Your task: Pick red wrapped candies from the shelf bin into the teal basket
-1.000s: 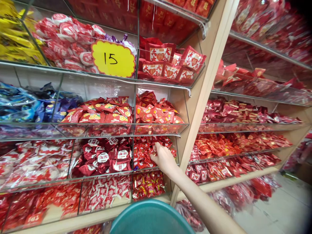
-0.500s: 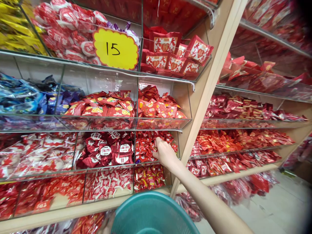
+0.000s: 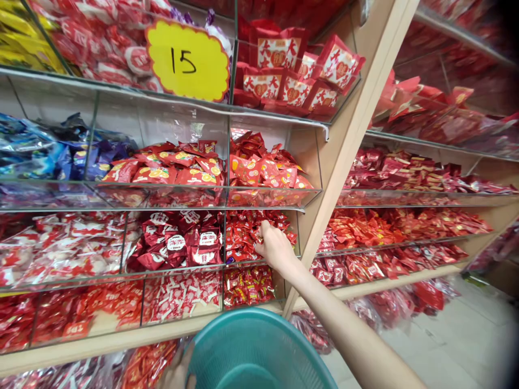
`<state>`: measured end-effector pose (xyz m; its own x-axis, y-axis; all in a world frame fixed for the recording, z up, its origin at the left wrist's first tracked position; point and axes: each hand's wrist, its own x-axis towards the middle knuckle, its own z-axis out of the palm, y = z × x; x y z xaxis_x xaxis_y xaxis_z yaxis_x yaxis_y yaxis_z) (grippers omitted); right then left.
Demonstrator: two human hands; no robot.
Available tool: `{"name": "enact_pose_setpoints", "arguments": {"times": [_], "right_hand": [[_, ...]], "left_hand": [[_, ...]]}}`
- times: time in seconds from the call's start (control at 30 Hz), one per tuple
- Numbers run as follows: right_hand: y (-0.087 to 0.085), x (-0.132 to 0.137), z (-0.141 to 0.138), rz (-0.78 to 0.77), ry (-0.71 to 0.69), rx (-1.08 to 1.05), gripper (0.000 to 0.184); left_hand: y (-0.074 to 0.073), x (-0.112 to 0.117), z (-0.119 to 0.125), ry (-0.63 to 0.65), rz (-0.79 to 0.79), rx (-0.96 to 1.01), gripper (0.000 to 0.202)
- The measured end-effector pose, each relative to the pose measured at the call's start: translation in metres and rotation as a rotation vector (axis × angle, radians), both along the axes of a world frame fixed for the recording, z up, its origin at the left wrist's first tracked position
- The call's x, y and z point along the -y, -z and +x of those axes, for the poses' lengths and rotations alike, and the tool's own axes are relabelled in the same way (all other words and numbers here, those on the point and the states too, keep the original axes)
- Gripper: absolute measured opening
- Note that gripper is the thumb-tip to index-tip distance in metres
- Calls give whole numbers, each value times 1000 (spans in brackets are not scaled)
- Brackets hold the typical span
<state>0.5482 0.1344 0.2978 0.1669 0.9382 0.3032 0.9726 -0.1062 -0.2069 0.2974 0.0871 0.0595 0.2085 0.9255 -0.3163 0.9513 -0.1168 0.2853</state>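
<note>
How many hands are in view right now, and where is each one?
2. The right hand is among small red candy packets in a clear shelf bin; the left hand, partly cut off, holds the teal basket at the bottom edge.

Packed shop shelves, mostly red stuff

Yellow "15" sign up top beside red boxes, yellow packets far left, blue packets a shelf lower, wooden post splitting the racks, pale floor bottom right.
</note>
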Motion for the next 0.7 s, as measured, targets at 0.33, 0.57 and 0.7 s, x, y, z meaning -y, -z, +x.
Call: {"name": "enact_pose_setpoints", "arguments": {"times": [0.33,0.57,0.7], "right_hand": [[8,-1,23,130,-68,-189,24],[0,11,32,189,-160,-322,21],[-2,44,27,263,-275,-373,19]], "left_hand": [[-5,8,2,-1,25,-19,54],[-7,8,2,-8,9,-8,54],[-3,8,1,12,42,-6,54]]}}
